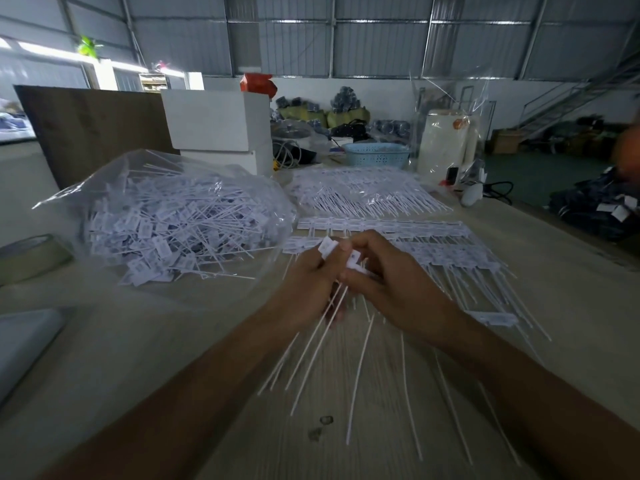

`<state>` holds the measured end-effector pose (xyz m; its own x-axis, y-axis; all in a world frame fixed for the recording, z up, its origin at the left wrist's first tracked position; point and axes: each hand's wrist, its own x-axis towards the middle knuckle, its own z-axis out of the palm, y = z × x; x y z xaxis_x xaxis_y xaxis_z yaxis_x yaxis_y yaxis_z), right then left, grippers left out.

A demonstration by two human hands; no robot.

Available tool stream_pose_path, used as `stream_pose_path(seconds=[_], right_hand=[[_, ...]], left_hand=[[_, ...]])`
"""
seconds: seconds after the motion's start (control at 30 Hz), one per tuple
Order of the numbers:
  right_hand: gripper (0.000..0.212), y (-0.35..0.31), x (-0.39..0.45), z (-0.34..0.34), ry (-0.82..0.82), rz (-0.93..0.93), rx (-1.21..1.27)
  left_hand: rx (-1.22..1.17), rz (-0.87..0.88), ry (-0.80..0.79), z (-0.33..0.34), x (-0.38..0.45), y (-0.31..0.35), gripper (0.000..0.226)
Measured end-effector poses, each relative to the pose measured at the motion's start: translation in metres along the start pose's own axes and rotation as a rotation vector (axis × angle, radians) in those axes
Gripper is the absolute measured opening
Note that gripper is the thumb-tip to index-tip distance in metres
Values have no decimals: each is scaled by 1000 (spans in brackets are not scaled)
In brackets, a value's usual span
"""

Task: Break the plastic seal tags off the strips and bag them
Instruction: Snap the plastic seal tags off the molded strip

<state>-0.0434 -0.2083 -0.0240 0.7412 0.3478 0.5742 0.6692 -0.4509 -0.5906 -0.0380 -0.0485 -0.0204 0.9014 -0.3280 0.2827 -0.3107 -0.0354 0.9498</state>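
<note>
Both hands meet at frame centre above the tabletop (571, 306). The left hand (308, 282) grasps a bundle of separated seal tags (327, 245), fingers curled round the stems; white heads protrude above the thumb, and the thin tails (311, 348) fan down toward 6 o'clock. The right hand (388, 282) pinches one tag head (354, 263) just beside the left hand's bundle. The exact fingertip contact is hidden behind the knuckles, and whether that tag is joined to a strip cannot be determined.

Unbroken strips (433, 237) lie flat on the tabletop from 12 to 3 o'clock of the hands, partly covered by the right hand. A further stack of strips (367, 192) lies beyond at 12 o'clock (its wrapping, if any, is hard to make out).

At 10 o'clock a clear plastic bag (104, 181) lies on the tabletop, mouth open toward the hands, holding a large loose heap of tags (173, 230); several spill out at the opening. A tape roll (31, 254) at 9 o'clock is cut off by the left frame edge. A blue perforated basket (377, 155) stands at the far end; its contents are not visible. Printing on the tag heads is too blurred to read.
</note>
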Motion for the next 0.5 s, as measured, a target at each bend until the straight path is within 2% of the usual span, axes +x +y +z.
stream_pose_path(seconds=[0.07,0.13,0.23,0.27,0.37,0.5], right_hand=[[30,0,-1,3,-2,-5,23],[41,-1,1,5,30,-3,61],[58,-4,1,-4,60,95,150],[53,-3,1,-9,35,133,109],[7,1,-1,-20,-141,118,-87],[10,1,-2,-16,-118,48,-39]], left_hand=[[155,88,39,-1,2,-1,47],[280,129,79,-4,4,-2,57],[296,149,170,-10,6,-5,61],[242,141,187,-12,7,-5,58],[170,122,167,-15,7,-5,51],[295,189,147,-16,5,-1,47]])
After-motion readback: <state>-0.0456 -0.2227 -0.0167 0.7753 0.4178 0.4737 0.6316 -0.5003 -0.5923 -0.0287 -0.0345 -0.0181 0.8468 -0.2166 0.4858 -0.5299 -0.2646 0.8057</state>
